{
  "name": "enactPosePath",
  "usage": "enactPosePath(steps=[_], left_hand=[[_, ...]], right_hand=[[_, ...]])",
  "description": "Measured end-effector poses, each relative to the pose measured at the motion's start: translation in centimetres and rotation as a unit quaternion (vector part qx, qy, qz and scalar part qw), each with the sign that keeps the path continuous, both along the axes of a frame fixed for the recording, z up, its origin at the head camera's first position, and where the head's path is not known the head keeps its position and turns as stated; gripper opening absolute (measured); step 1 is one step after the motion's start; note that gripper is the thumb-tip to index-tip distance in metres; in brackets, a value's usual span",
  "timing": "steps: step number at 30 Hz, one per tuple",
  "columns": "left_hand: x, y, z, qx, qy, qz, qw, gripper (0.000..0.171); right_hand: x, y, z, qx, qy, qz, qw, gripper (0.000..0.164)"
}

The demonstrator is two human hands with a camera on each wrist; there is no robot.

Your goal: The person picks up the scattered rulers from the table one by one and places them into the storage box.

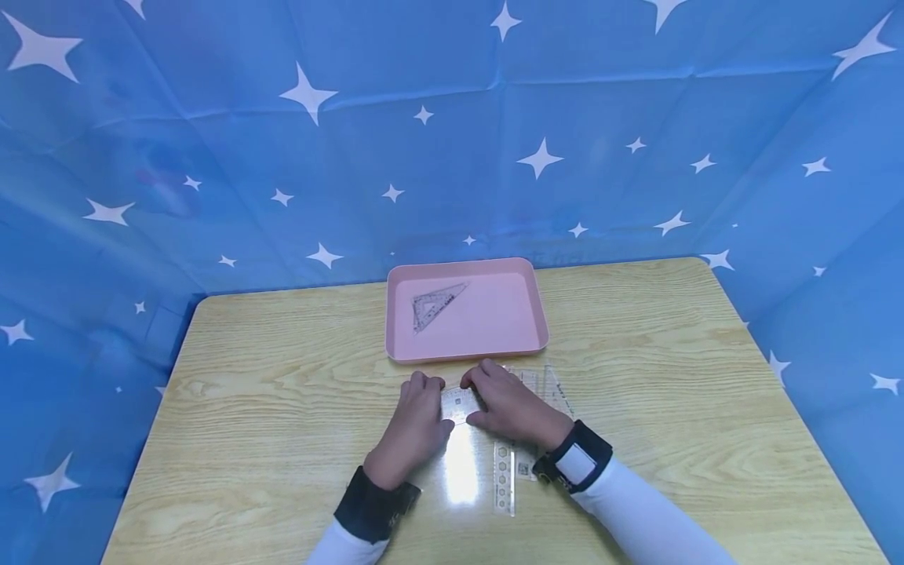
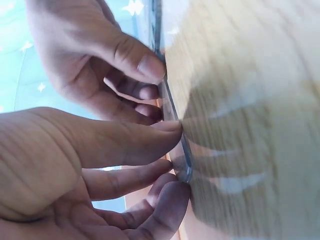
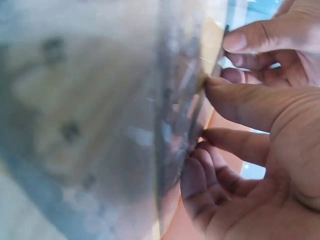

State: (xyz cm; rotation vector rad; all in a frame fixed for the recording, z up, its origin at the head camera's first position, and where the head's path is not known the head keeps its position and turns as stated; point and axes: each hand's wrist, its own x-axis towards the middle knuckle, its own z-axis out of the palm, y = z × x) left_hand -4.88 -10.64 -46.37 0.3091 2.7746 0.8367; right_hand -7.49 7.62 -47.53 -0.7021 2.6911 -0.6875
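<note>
A clear plastic protractor (image 1: 458, 403) with a curved far edge lies between the two hands, just in front of the pink tray (image 1: 466, 358). My left hand (image 1: 415, 428) pinches its left end, thumb (image 2: 155, 140) on the near edge and fingertips on the far side. From the other side, my right hand (image 1: 512, 404) holds the right end between thumb (image 3: 245, 102) and fingers. Both wrist views show the protractor nearly edge-on, so its markings are hard to make out there. Inside the tray rests a clear set square (image 1: 432, 308).
Under and beside the right forearm lie a clear stencil ruler (image 1: 504, 480), another clear ruler (image 1: 526, 464) and a clear set square (image 1: 555, 390). The wooden table (image 1: 282, 424) ends at a blue curtain (image 1: 452, 157) with white stars.
</note>
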Motion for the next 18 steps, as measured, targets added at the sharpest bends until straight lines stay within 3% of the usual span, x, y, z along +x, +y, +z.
enactPosePath(steps=[5, 8, 14, 18], left_hand=[[0.38, 0.51, 0.22, -0.016, 0.026, -0.006, 0.9995, 0.022], [0.64, 0.8, 0.26, -0.019, 0.04, -0.004, 0.999, 0.015], [0.77, 0.82, 0.17, 0.01, 0.053, 0.023, 0.9983, 0.032], [0.64, 0.63, 0.04, 0.035, 0.02, 0.048, 0.998, 0.038]], right_hand=[[0.24, -0.22, 0.11, 0.011, 0.04, 0.002, 0.999, 0.047], [0.41, -0.43, 0.32, 0.013, 0.066, 0.007, 0.998, 0.052], [0.48, -0.59, 0.61, 0.016, 0.093, 0.027, 0.995, 0.052], [0.44, -0.57, 0.59, 0.025, 0.107, 0.034, 0.993, 0.049]])
